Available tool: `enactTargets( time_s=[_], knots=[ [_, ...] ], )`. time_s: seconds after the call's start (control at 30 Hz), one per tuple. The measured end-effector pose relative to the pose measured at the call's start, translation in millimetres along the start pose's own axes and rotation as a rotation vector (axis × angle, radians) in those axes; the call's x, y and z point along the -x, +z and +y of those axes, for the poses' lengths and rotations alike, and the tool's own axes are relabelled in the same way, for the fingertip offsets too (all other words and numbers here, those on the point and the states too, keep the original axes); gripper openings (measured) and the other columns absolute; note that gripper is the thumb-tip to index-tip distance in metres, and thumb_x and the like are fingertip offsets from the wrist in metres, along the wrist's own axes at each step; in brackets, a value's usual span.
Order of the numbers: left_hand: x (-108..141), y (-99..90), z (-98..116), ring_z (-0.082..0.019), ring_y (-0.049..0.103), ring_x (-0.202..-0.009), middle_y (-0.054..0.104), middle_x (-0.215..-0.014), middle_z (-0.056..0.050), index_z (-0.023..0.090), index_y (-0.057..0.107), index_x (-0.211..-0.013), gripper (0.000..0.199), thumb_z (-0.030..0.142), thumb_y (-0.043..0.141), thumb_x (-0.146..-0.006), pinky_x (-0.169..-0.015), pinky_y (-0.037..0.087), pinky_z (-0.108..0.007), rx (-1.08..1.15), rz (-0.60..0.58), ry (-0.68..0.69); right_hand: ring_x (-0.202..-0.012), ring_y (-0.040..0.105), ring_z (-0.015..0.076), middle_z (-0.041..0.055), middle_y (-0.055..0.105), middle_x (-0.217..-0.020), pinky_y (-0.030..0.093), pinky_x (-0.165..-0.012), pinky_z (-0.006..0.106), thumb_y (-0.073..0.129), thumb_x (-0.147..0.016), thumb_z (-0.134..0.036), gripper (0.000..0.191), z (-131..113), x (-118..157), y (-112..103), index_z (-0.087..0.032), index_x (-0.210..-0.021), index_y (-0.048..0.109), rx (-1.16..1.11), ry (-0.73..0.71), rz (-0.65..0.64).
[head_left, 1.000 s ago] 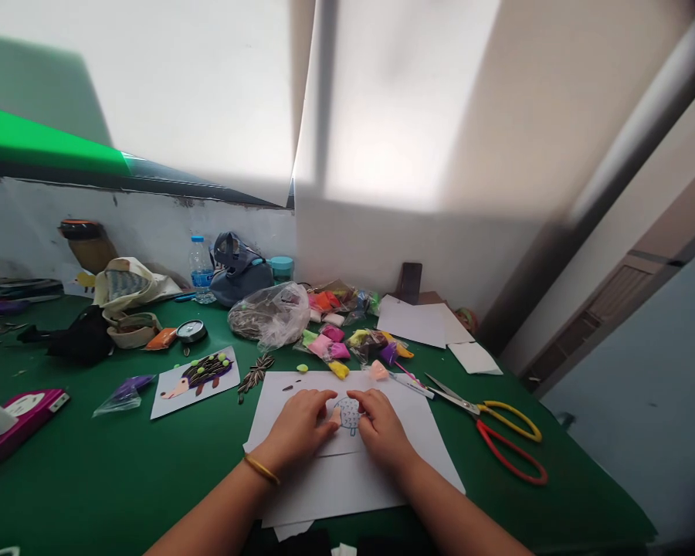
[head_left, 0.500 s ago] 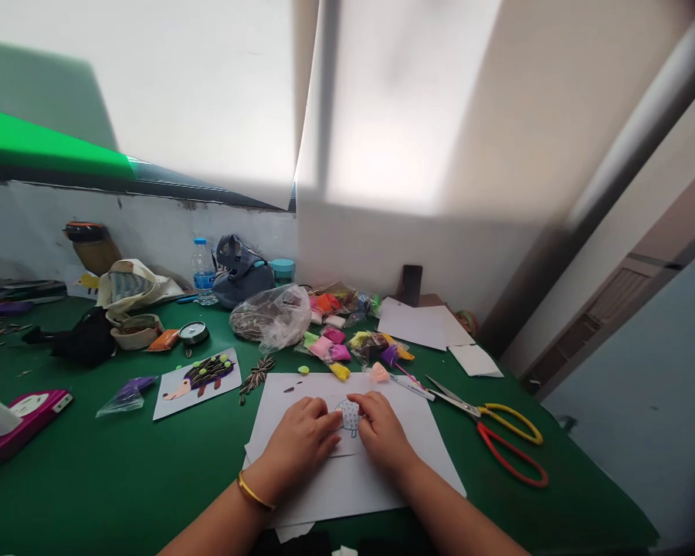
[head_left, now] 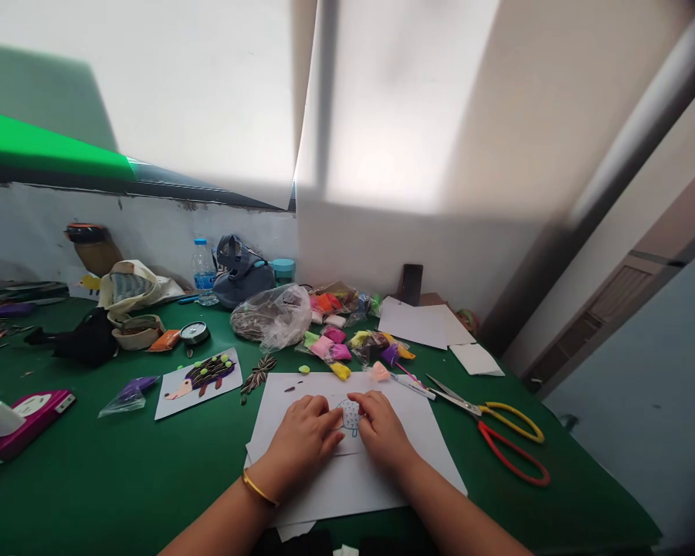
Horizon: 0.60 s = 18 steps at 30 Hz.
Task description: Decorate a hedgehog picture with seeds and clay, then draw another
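In front of me a white sheet of paper (head_left: 382, 483) lies on other paper, with a small drawing (head_left: 351, 415) in blue outline, rounded and filled with little marks, above two short legs. My left hand (head_left: 308, 434) rests on the paper left of the drawing, open, its index finger stretched to the drawing's edge and its thumb apart. My right hand (head_left: 384, 434) rests at the drawing's right side, index finger reaching over its top and the other fingers bent. Nothing shows between its fingers. Dark seeds (head_left: 290, 389) lie on the sheet beyond my left hand.
Large scissors (head_left: 475, 409) lie open at the right, near a white pen (head_left: 414, 386). Behind the sheet are bags of coloured clay (head_left: 330, 345), a pile of striped seeds (head_left: 258, 377) and a plastic bag (head_left: 272, 316). A finished hedgehog picture (head_left: 200, 382) lies to the left.
Hardly anything differs. The view shifts very slightly, and both hands stay in place on the paper around the drawing.
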<state>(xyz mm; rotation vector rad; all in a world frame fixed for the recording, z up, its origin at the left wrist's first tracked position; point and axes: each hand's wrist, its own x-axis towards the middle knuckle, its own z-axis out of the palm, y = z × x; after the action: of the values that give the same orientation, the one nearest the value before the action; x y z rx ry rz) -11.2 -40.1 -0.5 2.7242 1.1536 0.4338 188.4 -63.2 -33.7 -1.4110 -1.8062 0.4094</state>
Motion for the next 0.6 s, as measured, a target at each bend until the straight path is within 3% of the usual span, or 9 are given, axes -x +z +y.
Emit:
enactTargets(
  time_s=[0.17,0.33,0.5,0.6],
  knots=[
    [-0.3,2.6,1.6,-0.026,0.054,-0.104,0.060,-0.107,-0.005,0.030,0.063,-0.119,0.028,0.039,0.059,-0.092,-0.093,0.044,-0.042,-0.045,-0.009,-0.013,-0.093,0.053,0.0224,0.0069,0.060,-0.092,0.046,-0.089,0.039,0.043,-0.074,-0.001,0.051,-1.3,-0.3,-0.9,-0.015,-0.118,0.065,0.014,0.007,-0.013],
    [-1.1,7.4,-3.3,-0.027,0.054,-0.108,0.060,-0.112,-0.007,0.026,0.052,-0.135,0.044,0.038,0.058,-0.093,-0.097,0.043,-0.044,-0.029,0.018,-0.050,-0.093,0.053,0.0223,0.0066,0.060,-0.093,0.046,-0.088,0.038,0.043,-0.074,0.000,0.052,-1.3,0.0,-0.5,-0.016,-0.118,0.065,0.006,0.004,-0.006],
    [-0.9,3.7,1.2,-0.025,0.054,-0.102,0.059,-0.106,-0.005,0.030,0.063,-0.118,0.028,0.040,0.057,-0.093,-0.092,0.044,-0.041,-0.052,0.000,-0.016,-0.093,0.053,0.0225,0.0062,0.060,-0.092,0.046,-0.090,0.039,0.043,-0.074,-0.001,0.052,-0.2,0.3,0.2,-0.017,-0.118,0.065,0.010,0.006,-0.002],
    [-0.6,4.0,2.2,-0.026,0.054,-0.104,0.059,-0.107,-0.006,0.029,0.061,-0.123,0.032,0.040,0.057,-0.093,-0.094,0.043,-0.043,-0.060,-0.003,-0.028,-0.093,0.053,0.0224,0.0061,0.060,-0.092,0.046,-0.089,0.038,0.043,-0.073,-0.001,0.052,0.1,0.1,0.3,-0.018,-0.117,0.065,0.012,0.004,0.000]
  ],
)
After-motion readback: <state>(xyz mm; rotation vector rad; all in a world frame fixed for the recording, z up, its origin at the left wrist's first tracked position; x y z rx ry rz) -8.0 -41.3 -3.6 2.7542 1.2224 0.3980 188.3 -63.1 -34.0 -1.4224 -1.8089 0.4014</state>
